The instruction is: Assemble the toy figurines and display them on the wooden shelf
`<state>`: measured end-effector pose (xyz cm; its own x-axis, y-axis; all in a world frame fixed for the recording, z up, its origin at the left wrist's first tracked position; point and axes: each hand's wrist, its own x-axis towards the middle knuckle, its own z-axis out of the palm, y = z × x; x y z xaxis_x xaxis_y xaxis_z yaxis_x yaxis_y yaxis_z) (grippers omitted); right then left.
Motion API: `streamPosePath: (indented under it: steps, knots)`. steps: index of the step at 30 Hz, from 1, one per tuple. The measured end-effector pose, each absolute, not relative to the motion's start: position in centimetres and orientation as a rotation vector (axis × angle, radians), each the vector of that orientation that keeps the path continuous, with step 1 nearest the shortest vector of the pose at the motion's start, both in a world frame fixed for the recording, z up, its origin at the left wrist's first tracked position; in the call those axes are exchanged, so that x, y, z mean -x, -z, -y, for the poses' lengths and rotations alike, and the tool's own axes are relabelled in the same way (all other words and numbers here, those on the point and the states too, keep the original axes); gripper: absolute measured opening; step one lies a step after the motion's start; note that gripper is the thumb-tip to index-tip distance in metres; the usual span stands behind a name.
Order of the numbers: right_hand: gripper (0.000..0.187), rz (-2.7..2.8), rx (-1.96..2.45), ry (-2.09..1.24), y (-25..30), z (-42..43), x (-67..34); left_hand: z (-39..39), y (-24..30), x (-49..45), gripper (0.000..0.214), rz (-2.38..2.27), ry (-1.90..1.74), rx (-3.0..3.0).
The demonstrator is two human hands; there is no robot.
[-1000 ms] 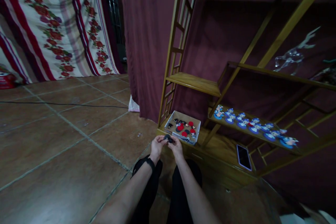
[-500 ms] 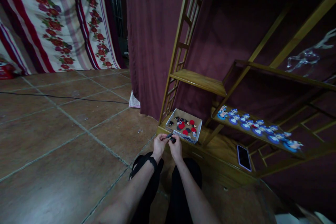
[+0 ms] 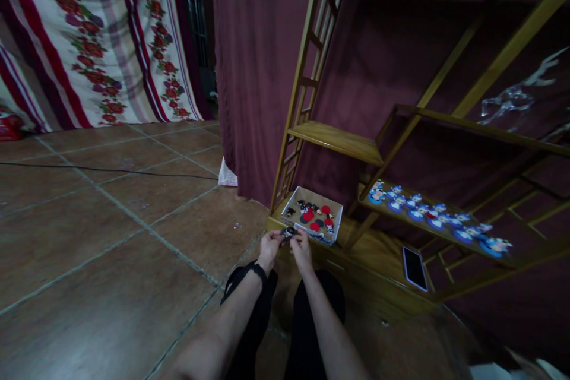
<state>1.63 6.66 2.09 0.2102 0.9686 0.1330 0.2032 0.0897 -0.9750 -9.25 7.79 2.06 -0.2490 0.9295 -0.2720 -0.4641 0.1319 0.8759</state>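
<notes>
text: none legible | open box [image 3: 317, 198]: no readable print | dark-screened device [image 3: 414, 268]: no readable characters | red item [image 3: 9, 127]: nothing readable

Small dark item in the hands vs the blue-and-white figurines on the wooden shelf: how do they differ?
Colour: the small dark item looks mostly black; the blue-and-white figurines are far brighter.
Support: the item is held in the fingertip grip of the left hand and right hand; the figurines stand on the wooden shelf.
Shared: both are small. The item's finer shape is too small to tell.
</notes>
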Motion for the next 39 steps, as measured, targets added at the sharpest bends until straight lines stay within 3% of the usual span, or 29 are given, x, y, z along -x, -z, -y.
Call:
streamPosePath:
  steps: [16, 23, 39]
  knots:
    - [0.033, 1.173, 1.171, -1.032, -1.7, -6.9, -1.4, -6.9, -3.3, 9.8, 0.010, -0.995, -1.204, -0.428]
    - [0.035, 1.020, 1.133, -1.192, -1.6, -7.1, -1.3, -6.8, -3.5, 9.7, 0.017, -0.978, -1.202, -0.442]
    - [0.024, 1.139, 0.995, -1.172, -3.5, -6.1, -1.6, -6.9, -3.8, 10.4, 0.035, -1.026, -1.208, -0.650]
